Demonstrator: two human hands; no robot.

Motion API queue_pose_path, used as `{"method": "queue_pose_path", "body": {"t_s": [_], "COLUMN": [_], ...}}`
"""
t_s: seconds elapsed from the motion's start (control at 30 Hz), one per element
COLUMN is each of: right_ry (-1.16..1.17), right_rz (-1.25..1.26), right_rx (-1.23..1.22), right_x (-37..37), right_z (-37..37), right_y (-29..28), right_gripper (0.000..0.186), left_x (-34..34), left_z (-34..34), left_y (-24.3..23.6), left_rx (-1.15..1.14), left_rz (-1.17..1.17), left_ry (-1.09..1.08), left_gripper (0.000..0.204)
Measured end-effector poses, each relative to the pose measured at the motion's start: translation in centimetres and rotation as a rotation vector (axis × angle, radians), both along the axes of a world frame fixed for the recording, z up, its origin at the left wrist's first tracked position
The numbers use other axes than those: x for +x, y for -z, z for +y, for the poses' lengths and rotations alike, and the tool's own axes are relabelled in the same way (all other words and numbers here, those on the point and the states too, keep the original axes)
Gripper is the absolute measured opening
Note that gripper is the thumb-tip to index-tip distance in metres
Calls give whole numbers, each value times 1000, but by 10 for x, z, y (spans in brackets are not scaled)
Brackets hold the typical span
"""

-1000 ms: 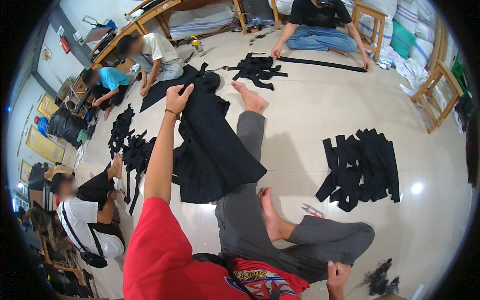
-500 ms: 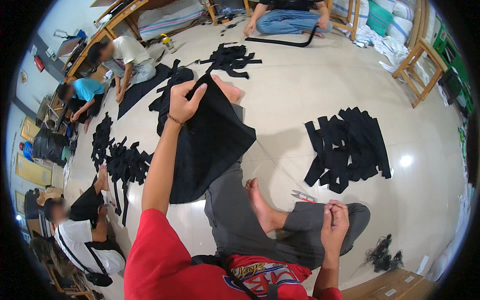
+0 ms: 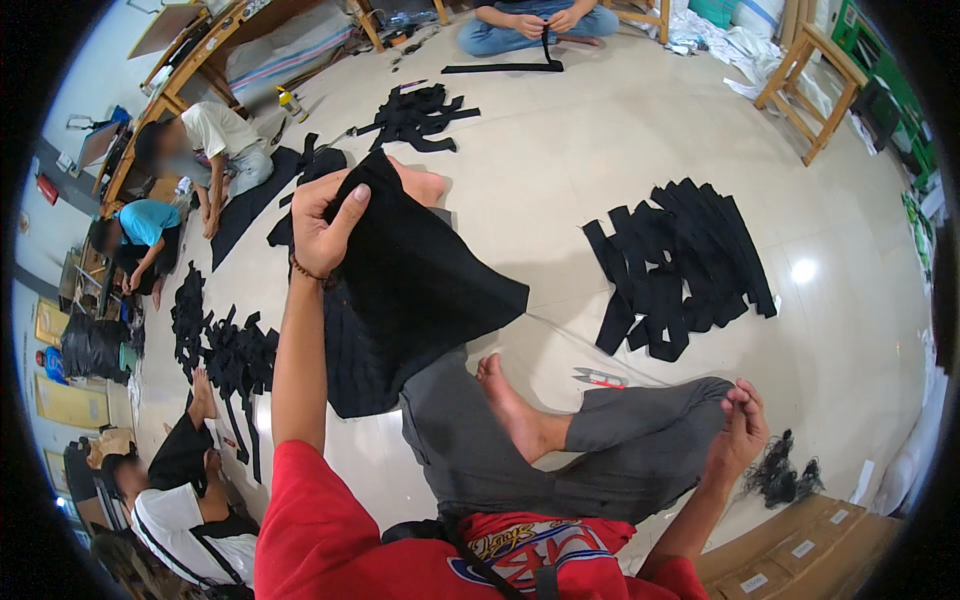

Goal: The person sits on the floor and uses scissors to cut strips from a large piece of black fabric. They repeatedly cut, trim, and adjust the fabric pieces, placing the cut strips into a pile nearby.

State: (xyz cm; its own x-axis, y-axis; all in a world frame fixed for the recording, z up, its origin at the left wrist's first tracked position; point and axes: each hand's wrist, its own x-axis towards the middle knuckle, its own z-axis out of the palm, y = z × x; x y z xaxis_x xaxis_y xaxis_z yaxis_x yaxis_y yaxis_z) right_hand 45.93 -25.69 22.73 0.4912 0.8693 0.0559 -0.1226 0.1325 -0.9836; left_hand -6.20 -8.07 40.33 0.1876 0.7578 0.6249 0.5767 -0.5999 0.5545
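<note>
My left hand [image 3: 328, 225] grips the upper edge of a black piece of cloth [image 3: 420, 290], thumb on top, holding it up over my outstretched leg. From the cloth's right corner a thin thread [image 3: 565, 332] runs off toward my right hand [image 3: 738, 425]. That hand is closed in a pinch beside my bent knee; the thread's end at the fingers is too fine to see. Between my foot and the strips on the floor lies a pair of thread snips [image 3: 600, 378] with red on the handle.
Black cloth strips [image 3: 680, 265] lie on the floor at right, with more piles [image 3: 240, 350] at left and ahead [image 3: 420, 115]. A tangle of dark threads [image 3: 782, 470] sits near cardboard [image 3: 800, 550]. Several people sit around, one [image 3: 540, 25] handling a black strip. A wooden stool [image 3: 812, 85] stands far right.
My right hand has moved right, away from the cloth, drawing the thread out. The cloth's corner is pulled slightly rightward. My left hand keeps its grip, and the whole view has shifted.
</note>
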Motion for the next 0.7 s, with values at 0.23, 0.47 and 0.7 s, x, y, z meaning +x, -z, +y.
{"method": "queue_pose_path", "body": {"t_s": [0.23, 0.47, 0.7], "right_ry": [269, 71, 188], "right_rz": [162, 569, 608], "right_rx": [-38, 181, 219], "right_x": [70, 60, 30], "right_z": [-63, -77, -24], "right_y": [35, 28, 2], "right_gripper": [23, 39, 44], "left_x": [-4, 56, 57], "left_z": [87, 175, 208], "left_y": [85, 195, 314], "left_rx": [-241, -467, -683], "left_rz": [-17, 157, 709], "left_ry": [72, 51, -100], "left_gripper": [25, 34, 26]}}
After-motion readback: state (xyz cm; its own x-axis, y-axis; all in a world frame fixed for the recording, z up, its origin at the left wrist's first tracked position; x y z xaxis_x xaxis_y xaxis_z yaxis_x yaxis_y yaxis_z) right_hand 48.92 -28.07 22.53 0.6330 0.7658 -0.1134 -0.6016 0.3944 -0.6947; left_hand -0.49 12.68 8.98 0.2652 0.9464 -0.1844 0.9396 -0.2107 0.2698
